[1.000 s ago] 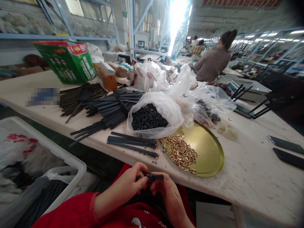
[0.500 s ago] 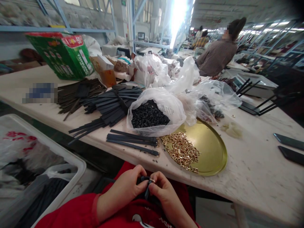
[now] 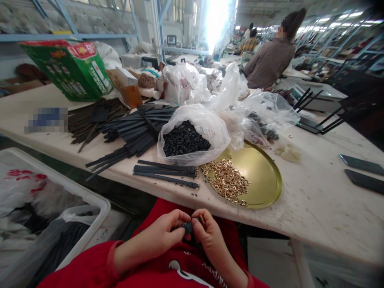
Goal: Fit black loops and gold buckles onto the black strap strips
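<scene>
Over my lap, my left hand [image 3: 168,230] pinches a dark strap [image 3: 187,228] between thumb and fingers. My right hand [image 3: 207,232] grips the same strap, with a small gold buckle [image 3: 202,219] showing at its fingertips. Most of the strap is hidden by my fingers. Just beyond my hands, several dark straps with buckles [image 3: 166,172] lie side by side on the table. To their right a round gold tray [image 3: 267,180] carries a heap of loose gold buckles [image 3: 226,180]. Behind them sits an open plastic bag [image 3: 220,138] full of small black loops [image 3: 186,138].
Bundles of dark straps [image 3: 135,130] spread across the left of the table [image 3: 315,208]. A green box [image 3: 69,72] and clear plastic bags [image 3: 192,82] stand behind. A white bin [image 3: 102,204] is at my left. Two dark flat objects [image 3: 363,182] lie far right. A person [image 3: 270,60] sits beyond.
The strap has turned between my fingers, and its buckle now shows at my right fingertips instead of between both hands. The camera view has shifted slightly.
</scene>
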`<state>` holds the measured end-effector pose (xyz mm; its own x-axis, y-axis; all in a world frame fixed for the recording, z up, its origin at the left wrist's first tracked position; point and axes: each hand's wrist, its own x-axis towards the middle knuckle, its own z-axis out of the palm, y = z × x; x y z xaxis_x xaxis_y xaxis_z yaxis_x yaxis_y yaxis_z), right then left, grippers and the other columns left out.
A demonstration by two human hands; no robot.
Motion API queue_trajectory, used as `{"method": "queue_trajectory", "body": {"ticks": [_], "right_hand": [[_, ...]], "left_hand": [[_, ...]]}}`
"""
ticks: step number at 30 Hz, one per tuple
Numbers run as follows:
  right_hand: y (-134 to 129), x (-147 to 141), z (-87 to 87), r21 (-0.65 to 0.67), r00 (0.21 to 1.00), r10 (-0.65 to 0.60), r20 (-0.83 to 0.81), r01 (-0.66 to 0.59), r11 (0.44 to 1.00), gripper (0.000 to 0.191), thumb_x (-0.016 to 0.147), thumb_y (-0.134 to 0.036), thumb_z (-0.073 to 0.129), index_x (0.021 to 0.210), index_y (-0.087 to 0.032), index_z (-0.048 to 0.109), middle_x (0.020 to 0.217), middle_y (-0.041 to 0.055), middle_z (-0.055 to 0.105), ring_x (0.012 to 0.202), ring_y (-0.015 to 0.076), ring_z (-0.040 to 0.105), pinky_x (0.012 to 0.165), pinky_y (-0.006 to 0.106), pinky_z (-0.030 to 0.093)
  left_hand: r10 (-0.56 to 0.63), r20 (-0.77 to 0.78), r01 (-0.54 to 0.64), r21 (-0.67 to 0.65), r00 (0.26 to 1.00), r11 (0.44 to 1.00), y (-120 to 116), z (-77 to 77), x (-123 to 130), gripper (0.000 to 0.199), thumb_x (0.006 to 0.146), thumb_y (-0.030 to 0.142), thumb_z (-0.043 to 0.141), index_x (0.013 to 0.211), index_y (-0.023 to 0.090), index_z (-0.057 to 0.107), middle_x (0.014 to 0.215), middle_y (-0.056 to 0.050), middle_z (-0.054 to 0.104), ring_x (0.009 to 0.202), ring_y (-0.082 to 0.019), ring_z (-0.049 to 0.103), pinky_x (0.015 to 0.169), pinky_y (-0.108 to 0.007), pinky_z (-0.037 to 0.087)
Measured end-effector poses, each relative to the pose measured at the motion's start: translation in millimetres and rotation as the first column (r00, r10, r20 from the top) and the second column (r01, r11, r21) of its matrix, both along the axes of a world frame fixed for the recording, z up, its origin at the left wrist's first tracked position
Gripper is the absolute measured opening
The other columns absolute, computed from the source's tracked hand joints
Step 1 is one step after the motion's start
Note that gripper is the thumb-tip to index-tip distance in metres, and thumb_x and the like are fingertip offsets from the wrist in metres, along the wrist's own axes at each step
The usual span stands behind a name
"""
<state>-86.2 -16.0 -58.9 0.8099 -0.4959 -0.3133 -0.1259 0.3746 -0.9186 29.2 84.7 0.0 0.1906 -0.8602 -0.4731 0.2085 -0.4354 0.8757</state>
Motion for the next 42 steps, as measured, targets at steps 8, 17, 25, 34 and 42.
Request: {"method": "queue_trajectory", "body": {"ticks": [8, 17, 25, 34, 42], "right_hand": [[13.3, -15.6, 2.1, 0.106, 1.000, 0.002, 0.004, -0.002, 0.994, 0.037, 0.074, -0.053, 0.059, 0.080, -0.021, 0.040, 0.056, -0.0089, 0.043, 0.042, 0.0053, 0.037, 0.039, 0.016, 0.025], [12.7, -14.4, -2.8, 0.107, 0.998, 0.050, -0.029, -0.046, 0.993, 0.038, 0.075, -0.054, 0.057, 0.079, -0.020, 0.041, 0.055, -0.0064, 0.050, 0.046, 0.0072, 0.044, 0.043, 0.017, 0.031], [9.8, -15.2, -1.0, 0.251, 0.994, 0.102, 0.026, -0.105, 0.962, 0.032, 0.080, -0.049, 0.054, 0.075, -0.020, 0.040, 0.054, -0.0090, 0.042, 0.042, 0.0045, 0.028, 0.039, 0.017, 0.019], [10.0, -25.0, -5.6, -0.379, 0.989, 0.097, -0.112, -0.133, 0.916, 0.019, 0.086, -0.037, 0.046, 0.079, -0.019, 0.049, 0.070, -0.0013, 0.051, 0.062, 0.0119, 0.046, 0.058, 0.025, 0.037], [14.3, -32.9, -12.0, -0.515, 0.977, 0.153, -0.150, -0.209, 0.831, 0.010, 0.084, -0.027, 0.046, 0.082, -0.019, 0.051, 0.073, 0.0010, 0.055, 0.065, 0.0135, 0.049, 0.060, 0.026, 0.037]], "left_hand": [[-0.011, -0.077, 0.010, -0.021, 0.997, 1.000, 6.1, -8.7, -10.4, 0.028, 0.076, 0.027, 0.052, 0.100, 0.013, 0.048, 0.081, -0.003, 0.060, 0.069, -0.014, 0.055, 0.064, -0.026, 0.041], [-0.031, -0.166, 0.037, 0.028, 0.986, 0.999, 6.8, -5.1, -6.5, 0.040, 0.073, 0.035, 0.058, 0.104, 0.013, 0.044, 0.080, -0.003, 0.061, 0.067, -0.013, 0.055, 0.060, -0.024, 0.039], [0.059, -0.081, -0.061, -0.028, 0.995, 0.998, 8.3, -27.0, -13.6, 0.036, 0.077, 0.043, 0.058, 0.095, 0.015, 0.043, 0.076, -0.003, 0.062, 0.061, -0.011, 0.052, 0.053, -0.021, 0.036], [-0.118, 0.045, 0.112, 0.114, 0.992, 0.987, 9.7, -32.8, -9.4, 0.041, 0.080, 0.058, 0.046, 0.077, 0.017, 0.045, 0.057, 0.004, 0.053, 0.045, -0.009, 0.044, 0.042, -0.019, 0.031], [-0.288, 0.016, 0.284, 0.116, 0.958, 0.952, 18.5, -25.9, -5.3, 0.046, 0.082, 0.061, 0.041, 0.067, 0.017, 0.044, 0.055, 0.006, 0.040, 0.047, -0.008, 0.035, 0.042, -0.018, 0.025]]}}
